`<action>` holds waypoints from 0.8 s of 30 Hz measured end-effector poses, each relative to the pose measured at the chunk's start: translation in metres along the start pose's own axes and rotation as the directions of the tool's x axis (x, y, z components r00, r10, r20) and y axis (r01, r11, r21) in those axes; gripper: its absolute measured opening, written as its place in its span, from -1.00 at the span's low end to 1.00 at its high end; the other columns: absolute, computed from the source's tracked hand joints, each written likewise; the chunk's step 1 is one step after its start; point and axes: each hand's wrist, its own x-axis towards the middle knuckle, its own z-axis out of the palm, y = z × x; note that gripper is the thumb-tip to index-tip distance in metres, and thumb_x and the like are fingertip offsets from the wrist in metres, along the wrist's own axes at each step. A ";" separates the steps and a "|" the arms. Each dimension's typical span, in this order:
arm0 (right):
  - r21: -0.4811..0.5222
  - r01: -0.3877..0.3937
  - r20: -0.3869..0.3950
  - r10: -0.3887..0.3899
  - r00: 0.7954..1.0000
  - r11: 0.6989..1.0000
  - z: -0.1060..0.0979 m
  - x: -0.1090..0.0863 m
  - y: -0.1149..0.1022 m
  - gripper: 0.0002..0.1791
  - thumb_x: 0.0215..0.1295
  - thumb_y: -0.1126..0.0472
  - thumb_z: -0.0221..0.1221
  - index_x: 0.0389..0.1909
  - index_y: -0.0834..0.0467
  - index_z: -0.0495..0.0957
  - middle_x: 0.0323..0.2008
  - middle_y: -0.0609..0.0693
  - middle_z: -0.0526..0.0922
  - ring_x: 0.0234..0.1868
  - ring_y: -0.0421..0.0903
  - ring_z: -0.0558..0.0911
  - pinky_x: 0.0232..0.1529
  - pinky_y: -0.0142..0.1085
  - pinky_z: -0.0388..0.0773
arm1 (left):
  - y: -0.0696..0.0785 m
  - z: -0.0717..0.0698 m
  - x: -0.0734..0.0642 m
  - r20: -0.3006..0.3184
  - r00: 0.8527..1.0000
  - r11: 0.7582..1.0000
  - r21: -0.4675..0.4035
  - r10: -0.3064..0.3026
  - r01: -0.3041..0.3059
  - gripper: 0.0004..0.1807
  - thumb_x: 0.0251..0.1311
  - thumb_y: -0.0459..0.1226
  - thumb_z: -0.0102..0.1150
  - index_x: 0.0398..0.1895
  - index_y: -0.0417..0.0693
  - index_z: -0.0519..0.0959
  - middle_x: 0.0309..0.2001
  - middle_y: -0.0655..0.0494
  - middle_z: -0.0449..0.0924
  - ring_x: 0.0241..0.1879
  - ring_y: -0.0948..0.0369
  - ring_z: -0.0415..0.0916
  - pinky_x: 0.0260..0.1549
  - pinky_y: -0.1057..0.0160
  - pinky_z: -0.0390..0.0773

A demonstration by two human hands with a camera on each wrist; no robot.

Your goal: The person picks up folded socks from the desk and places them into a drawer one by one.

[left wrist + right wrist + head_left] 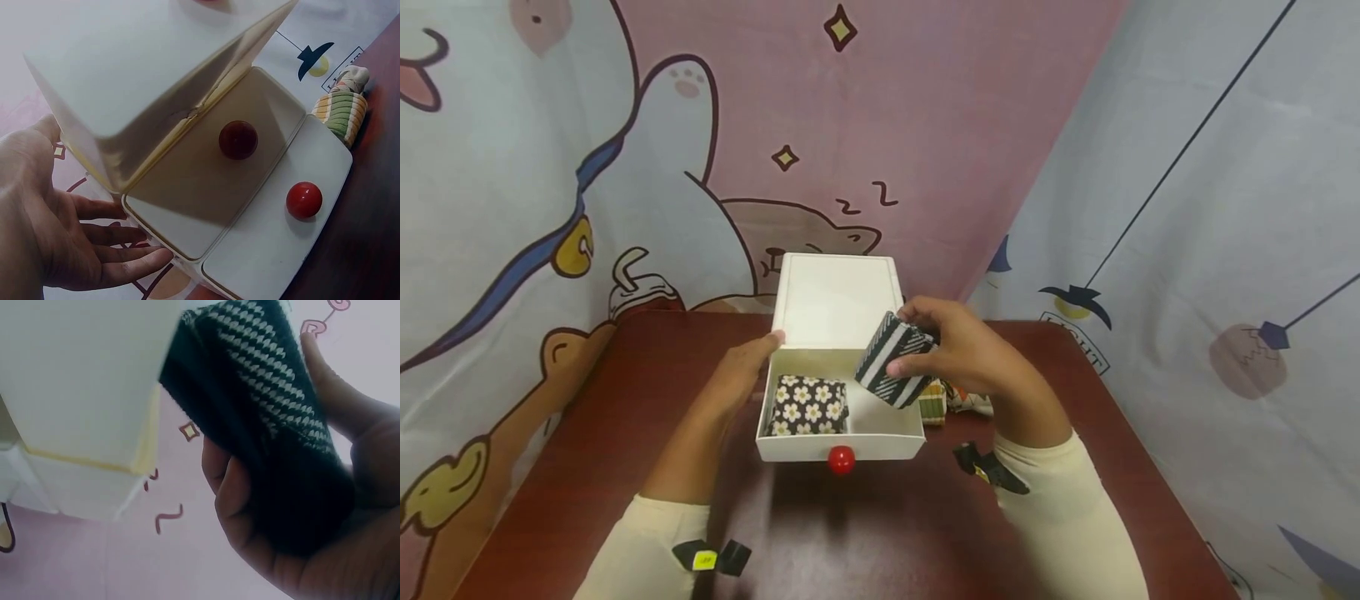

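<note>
Striped cloth point(891, 343), tilted over the 2 o'clock part of the open drawer point(880, 447) (head view), pinched between thumb and fingers of the right hand point(958, 342). The left hand point(741, 371), fingers extended, touches the cabinet point(838, 300) at 8 o'clock. The work appears partway: a flowered cloth point(808, 404) lies inside at 9 o'clock; the striped one is not yet set down; a green-and-orange bundle point(933, 404) lies outside, at 3 o'clock.

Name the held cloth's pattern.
The cloth has dark and white stripes, clearest in the head view.
</note>
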 end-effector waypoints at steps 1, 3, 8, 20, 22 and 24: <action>0.005 0.003 0.017 -0.003 1.000 1.000 0.001 0.002 0.000 -0.49 0.24 0.32 0.57 0.14 0.24 0.58 -0.03 0.20 0.80 -0.11 -0.02 0.79 -0.07 -0.14 0.86 | 0.000 0.000 0.000 -0.003 1.000 1.000 -0.001 -0.001 0.001 -0.18 0.61 0.25 -0.09 0.49 -0.27 0.51 0.28 -0.37 0.68 0.05 0.01 0.75 0.04 -0.07 0.84; -0.006 0.003 0.051 -0.003 0.999 1.000 0.003 0.005 0.000 -0.51 0.25 0.29 0.56 0.14 0.21 0.59 -0.05 0.20 0.79 -0.13 -0.02 0.79 -0.09 -0.14 0.87 | 0.000 0.000 -0.001 -0.005 1.000 1.000 -0.004 -0.001 0.001 -0.19 0.61 0.25 -0.09 0.48 -0.26 0.52 0.27 -0.36 0.68 0.02 0.04 0.76 0.01 -0.05 0.85; -0.084 0.019 0.134 -0.007 0.991 0.996 0.005 0.011 0.003 -0.56 0.30 0.23 0.55 0.13 0.18 0.63 -0.12 0.13 0.79 -0.18 -0.07 0.76 -0.10 -0.20 0.83 | 0.001 0.000 -0.001 -0.005 1.000 1.000 -0.011 -0.005 0.005 -0.20 0.61 0.25 -0.07 0.45 -0.25 0.54 0.27 -0.35 0.70 -0.03 0.11 0.76 -0.03 -0.02 0.86; -0.247 0.003 0.264 0.065 0.962 0.969 0.021 0.017 -0.004 -0.50 0.29 0.18 0.56 0.22 0.13 0.68 -0.04 0.04 0.77 -0.12 -0.13 0.74 -0.01 -0.27 0.76 | 0.001 0.000 -0.002 -0.004 1.000 1.000 -0.012 -0.016 0.016 -0.19 0.61 0.26 -0.07 0.46 -0.27 0.54 0.23 -0.36 0.71 -0.08 0.13 0.78 -0.01 -0.01 0.86; -0.276 0.008 0.273 0.070 0.959 0.961 0.024 0.019 -0.006 -0.50 0.32 0.18 0.54 0.24 0.16 0.68 -0.03 0.04 0.77 -0.10 -0.13 0.73 0.02 -0.26 0.75 | 0.001 0.000 -0.002 -0.004 1.000 1.000 -0.013 -0.018 0.017 -0.19 0.60 0.26 -0.07 0.46 -0.26 0.53 0.24 -0.36 0.71 -0.08 0.13 0.78 -0.02 -0.01 0.86; -0.298 0.016 0.289 0.074 0.954 0.954 0.027 0.020 -0.008 -0.52 0.35 0.18 0.51 0.24 0.17 0.69 -0.04 0.02 0.78 -0.10 -0.14 0.73 0.03 -0.25 0.75 | 0.002 0.000 -0.002 -0.006 1.000 1.000 -0.013 -0.015 0.015 -0.18 0.60 0.26 -0.06 0.47 -0.27 0.53 0.24 -0.36 0.71 -0.08 0.13 0.78 -0.03 -0.01 0.86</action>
